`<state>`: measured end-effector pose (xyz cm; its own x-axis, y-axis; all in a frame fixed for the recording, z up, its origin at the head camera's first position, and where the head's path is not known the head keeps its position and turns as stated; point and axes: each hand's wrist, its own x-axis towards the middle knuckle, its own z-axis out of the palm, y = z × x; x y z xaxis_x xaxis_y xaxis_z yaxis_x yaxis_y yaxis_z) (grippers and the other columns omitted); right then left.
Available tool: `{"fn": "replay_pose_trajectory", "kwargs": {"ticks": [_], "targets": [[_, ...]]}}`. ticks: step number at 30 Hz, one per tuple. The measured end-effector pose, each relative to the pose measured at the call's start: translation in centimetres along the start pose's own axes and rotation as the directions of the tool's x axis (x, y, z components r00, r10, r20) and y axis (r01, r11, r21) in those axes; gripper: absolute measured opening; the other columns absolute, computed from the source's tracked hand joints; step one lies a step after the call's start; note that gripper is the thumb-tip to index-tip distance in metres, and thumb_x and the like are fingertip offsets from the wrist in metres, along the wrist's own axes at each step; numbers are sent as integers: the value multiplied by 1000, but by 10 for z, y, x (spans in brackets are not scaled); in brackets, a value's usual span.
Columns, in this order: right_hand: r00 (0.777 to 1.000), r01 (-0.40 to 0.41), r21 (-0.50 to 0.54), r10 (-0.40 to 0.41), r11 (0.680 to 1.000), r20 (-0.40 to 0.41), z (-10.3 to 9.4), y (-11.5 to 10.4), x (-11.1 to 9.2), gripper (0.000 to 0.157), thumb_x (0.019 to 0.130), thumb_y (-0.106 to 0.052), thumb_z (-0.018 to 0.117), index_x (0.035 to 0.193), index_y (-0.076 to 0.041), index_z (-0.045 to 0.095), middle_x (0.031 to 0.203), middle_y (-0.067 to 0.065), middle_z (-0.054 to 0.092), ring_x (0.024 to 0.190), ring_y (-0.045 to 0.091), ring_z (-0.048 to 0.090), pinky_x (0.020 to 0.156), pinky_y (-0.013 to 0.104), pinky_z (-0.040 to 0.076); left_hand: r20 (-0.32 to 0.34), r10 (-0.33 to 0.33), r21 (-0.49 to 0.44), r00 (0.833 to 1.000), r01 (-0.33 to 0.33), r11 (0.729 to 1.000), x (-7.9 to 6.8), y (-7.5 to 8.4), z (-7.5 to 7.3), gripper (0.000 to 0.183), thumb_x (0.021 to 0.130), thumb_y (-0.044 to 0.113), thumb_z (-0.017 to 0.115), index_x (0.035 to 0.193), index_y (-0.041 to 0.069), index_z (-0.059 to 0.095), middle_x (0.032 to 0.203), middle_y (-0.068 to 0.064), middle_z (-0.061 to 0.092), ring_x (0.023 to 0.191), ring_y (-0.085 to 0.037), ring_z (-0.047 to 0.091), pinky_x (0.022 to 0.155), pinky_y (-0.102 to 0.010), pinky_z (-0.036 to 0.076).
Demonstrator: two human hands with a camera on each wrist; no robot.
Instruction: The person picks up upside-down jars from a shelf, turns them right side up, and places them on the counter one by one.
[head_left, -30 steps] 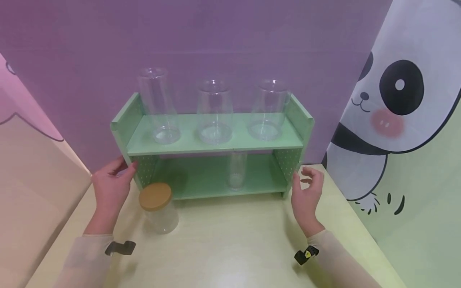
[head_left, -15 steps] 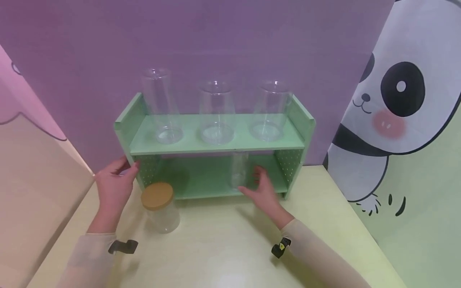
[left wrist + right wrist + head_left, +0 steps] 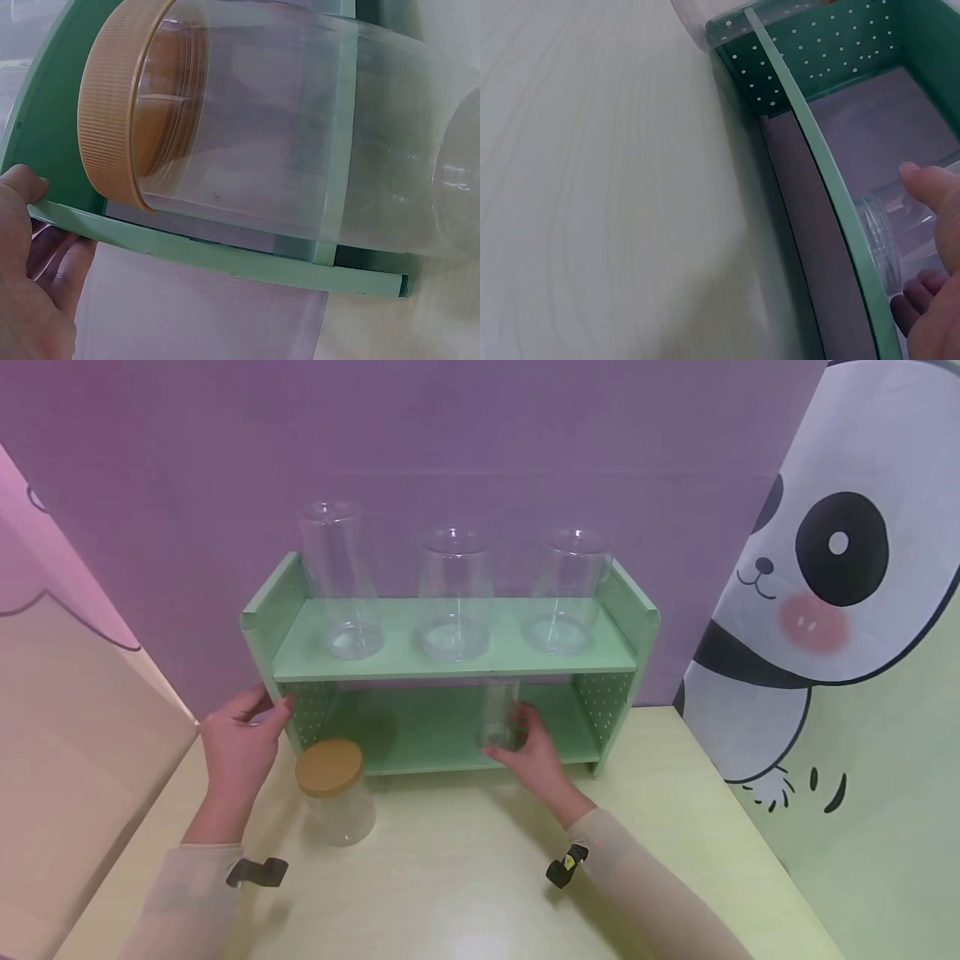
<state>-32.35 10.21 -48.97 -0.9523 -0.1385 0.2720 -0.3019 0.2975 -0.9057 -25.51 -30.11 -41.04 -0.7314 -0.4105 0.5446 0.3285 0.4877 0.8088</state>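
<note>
The left hand [image 3: 243, 743] pinches the front edge of a green two-tier shelf unit [image 3: 453, 676] at its left end panel [image 3: 272, 614]: the thumb is inside, the fingers outside and partly hidden behind the wood.

The right hand [image 3: 538, 764] reaches into the lower tier and curves thumb and fingers round a narrow clear glass [image 3: 497, 706], which stands upright on the lower board, right of centre. How firmly it grips cannot be told; in the right wrist view the palm is cut off by the frame edge, and the glass's upper part runs out of sight.

Just in front of the left end, on the pale table [image 3: 450, 877], stands a clear jar [image 3: 341, 817] with a ribbed tan lid [image 3: 328, 767] — the left wrist view crops its top edge, and the right wrist view catches only a corner.

Three transparent vessels, a tall cylinder [image 3: 337, 568] and two wider ones [image 3: 455, 589], line the upper board, their outlines faint against the purple wall [image 3: 480, 427]; a possible handle at the far right is hard to make out.
</note>
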Motion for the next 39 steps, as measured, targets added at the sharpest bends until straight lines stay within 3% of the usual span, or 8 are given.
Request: {"fn": "replay_pose_trajectory", "kwargs": {"ticks": [7, 17, 25, 31, 39], "targets": [[1000, 14, 32, -13, 999, -10, 2, 4, 1, 88, 87, -16, 94, 160, -9, 45, 150, 16, 61, 135, 43, 62, 106, 52, 62, 3, -5, 11, 1000, 5, 1000, -1, 1, -1, 31, 99, 10, 82, 131, 9, 82, 102, 17, 76, 93, 7, 69, 79, -5, 55], [997, 71, 18, -71, 997, 9, -4, -1, -15, 84, 88, -14, 93, 158, -4, 48, 150, 17, 62, 138, 40, 61, 116, 54, 54, 5, 4, 12, 1000, -4, 1000, -2, 1, -1, 32, 100, 10, 80, 131, 7, 81, 103, 15, 77, 94, 7, 69, 80, -6, 56], [998, 16, 69, -20, 998, 58, -10, -6, -41, 84, 86, -20, 97, 157, -9, 53, 147, 13, 64, 133, 34, 63, 112, 52, 57, 10, 10, 19, 1000, -10, 1000, -1, 2, 0, 34, 100, 8, 81, 133, 8, 81, 119, -21, 80, 93, 11, 67, 80, -4, 54], [996, 13, 100, -22, 995, 91, -13, -7, -53, 83, 85, -13, 97, 157, -6, 54, 144, 15, 66, 132, 40, 65, 109, 50, 60, 11, 13, 9, 1000, -13, 1000, -2, 2, -1, 33, 100, 6, 80, 133, 7, 81, 121, -23, 79, 93, 11, 67, 80, -4, 54], [991, 16, 98, -29, 995, 131, -18, -11, -64, 84, 85, -11, 97, 157, -12, 56, 144, 12, 66, 131, 38, 66, 105, 44, 62, 26, 10, 13, 1000, -11, 1000, -3, 4, -2, 35, 101, 8, 81, 136, 8, 79, 123, -24, 78, 95, 9, 67, 81, -5, 54]]}}
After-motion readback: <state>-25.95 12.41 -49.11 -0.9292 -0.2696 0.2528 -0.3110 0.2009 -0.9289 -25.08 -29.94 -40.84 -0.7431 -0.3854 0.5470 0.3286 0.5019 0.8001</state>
